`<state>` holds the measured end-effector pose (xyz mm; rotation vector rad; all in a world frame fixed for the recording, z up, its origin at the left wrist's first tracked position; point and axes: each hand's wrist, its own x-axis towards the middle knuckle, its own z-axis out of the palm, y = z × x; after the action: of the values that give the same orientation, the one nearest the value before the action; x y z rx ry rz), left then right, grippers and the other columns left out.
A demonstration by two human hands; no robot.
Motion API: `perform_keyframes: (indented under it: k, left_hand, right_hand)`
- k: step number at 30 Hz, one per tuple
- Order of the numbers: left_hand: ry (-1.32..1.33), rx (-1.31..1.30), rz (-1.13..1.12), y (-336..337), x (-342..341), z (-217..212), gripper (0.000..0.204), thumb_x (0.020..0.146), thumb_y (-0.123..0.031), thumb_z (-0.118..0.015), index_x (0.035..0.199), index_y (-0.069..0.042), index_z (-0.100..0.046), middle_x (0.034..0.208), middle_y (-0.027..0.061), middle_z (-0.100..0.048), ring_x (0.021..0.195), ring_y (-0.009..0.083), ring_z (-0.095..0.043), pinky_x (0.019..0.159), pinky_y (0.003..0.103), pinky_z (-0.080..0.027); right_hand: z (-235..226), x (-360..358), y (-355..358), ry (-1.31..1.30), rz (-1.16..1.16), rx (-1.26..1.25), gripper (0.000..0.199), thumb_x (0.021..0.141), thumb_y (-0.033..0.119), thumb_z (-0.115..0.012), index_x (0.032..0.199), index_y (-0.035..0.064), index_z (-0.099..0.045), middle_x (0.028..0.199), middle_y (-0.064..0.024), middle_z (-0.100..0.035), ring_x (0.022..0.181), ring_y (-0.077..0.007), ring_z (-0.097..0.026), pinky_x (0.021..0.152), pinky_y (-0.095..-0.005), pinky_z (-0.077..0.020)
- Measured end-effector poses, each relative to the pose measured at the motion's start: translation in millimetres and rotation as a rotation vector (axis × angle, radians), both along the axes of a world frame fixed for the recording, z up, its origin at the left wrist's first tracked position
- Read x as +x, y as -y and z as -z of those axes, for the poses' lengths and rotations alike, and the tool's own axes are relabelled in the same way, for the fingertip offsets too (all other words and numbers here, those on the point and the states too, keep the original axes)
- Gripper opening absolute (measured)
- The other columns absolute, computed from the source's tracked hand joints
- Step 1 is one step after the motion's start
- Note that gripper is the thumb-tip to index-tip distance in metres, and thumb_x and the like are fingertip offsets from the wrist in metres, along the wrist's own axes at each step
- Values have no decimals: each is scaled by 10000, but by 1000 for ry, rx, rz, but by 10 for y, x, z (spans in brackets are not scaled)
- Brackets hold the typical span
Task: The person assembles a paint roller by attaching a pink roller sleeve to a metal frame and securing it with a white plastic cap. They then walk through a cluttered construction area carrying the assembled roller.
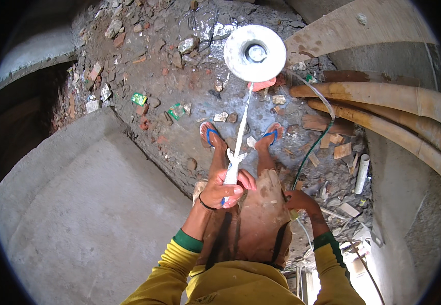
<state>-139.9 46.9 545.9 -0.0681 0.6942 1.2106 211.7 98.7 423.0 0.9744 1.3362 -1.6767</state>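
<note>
My left hand [224, 189] is closed around the white-smeared grip of a spray wand [231, 175]. A thin white-coated rod [242, 127] runs forward from the grip, its far end at the near rim of a white round funnel-shaped hopper [234, 57]. Red material [262, 85] shows under that hopper. Beside my right thigh, my right hand [303, 201] is curled where a green hose [312, 148] meets it; some of its fingers are hidden. A clear tube [316, 90] joins the hose to the hopper's right side.
Rubble and stones [187, 46] litter the muddy ground around my sandalled feet. To the left rises a grey concrete slab [98, 203], with a dark opening [22, 122] beyond. Bamboo poles [383, 96] lean at the right, near a white pipe [362, 174] and wood scraps [342, 151].
</note>
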Motion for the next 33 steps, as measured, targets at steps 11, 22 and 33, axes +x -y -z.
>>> perform_keyframes:
  k: [11, 22, 33]
  left_hand:
    - [-362, -174, 79, -80, -217, 17, 134, 844, 1, -603, 966, 55, -614, 951, 136, -615, 448, 46, -456, 395, 193, -367]
    - [-1315, -14, 283, -115, -476, -43, 170, 745, -38, -644, 903, 24, -638, 867, 105, -646, 737, 215, -625, 632, 308, -489]
    - [-1534, -70, 200, -30, -35, -89, 250, 750, -37, -682, 978, 30, -603, 990, 170, -611, 833, 349, -633, 717, 380, -521]
  right_hand:
    - [-959, -841, -787, -245, 821, 269, 715, 818, 9, -633, 1456, 67, -317, 1081, -119, -597, 803, -119, -600, 714, -275, -503]
    - [-1262, -2109, -1043, -477, 843, 582, 192, 869, 53, -632, 1025, 16, -527, 941, -66, -639, 843, -145, -623, 744, -284, -482]
    - [-1175, -2735, -1150, -426, 1178, 281, 270, 863, 44, -657, 1092, -17, -527, 972, -122, -655, 817, -167, -667, 687, -275, -545]
